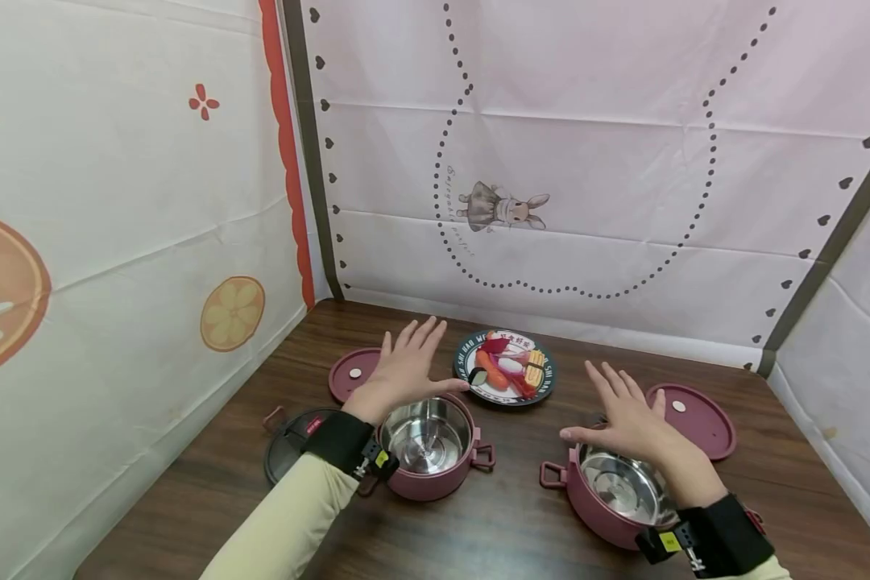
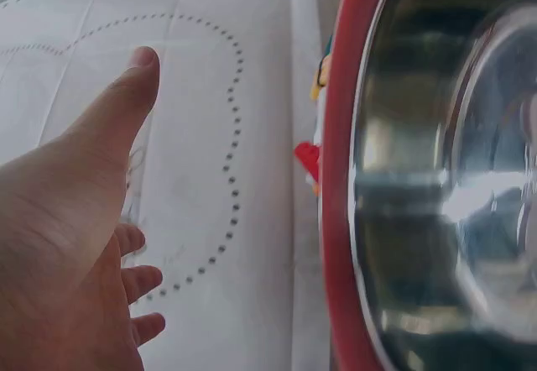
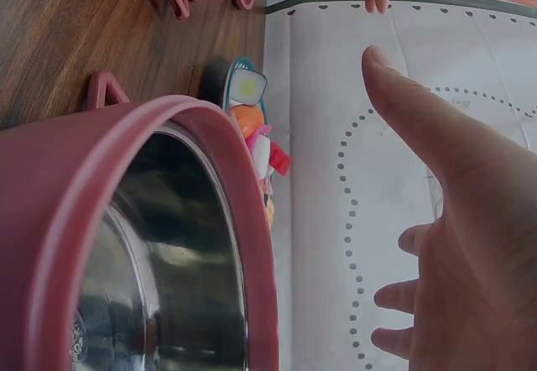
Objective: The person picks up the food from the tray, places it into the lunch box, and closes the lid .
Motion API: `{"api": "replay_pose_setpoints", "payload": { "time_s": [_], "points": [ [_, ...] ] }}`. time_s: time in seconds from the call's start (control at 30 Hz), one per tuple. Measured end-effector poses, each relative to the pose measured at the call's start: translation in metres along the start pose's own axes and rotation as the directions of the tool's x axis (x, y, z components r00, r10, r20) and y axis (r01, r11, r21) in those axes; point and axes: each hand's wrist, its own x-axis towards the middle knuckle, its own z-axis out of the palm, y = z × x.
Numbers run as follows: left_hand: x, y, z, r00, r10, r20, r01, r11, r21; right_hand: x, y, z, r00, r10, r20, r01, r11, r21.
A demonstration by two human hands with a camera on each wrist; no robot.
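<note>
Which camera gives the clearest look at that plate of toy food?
The head view: the whole plate of toy food shows between the two hands. The right wrist view shows it edge-on behind a pot; the left wrist view shows only a sliver.

Two pink steel-lined pots, left pot (image 1: 428,447) and right pot (image 1: 612,495), stand upright, lidless and well apart on the wooden table

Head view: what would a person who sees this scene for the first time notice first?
Two open hands, the left hand and the right hand, hover with spread fingers over two pink pots with shiny steel insides, the left pot and the right pot. Between them, farther back on the wooden table, lies a plate of colourful toy food, and a round pink lid lies at the right.
</note>
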Motion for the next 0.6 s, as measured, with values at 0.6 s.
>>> {"api": "replay_pose_setpoints", "payload": {
  "time_s": [0.6],
  "points": [
    [-0.038, -0.066, -0.002, 0.997, 0.044, 0.056, -0.027, 0.961, -0.276, 0.003, -0.002, 0.003, 1.000, 0.001, 0.008, -0.001, 1.000, -0.003]
  ]
}}
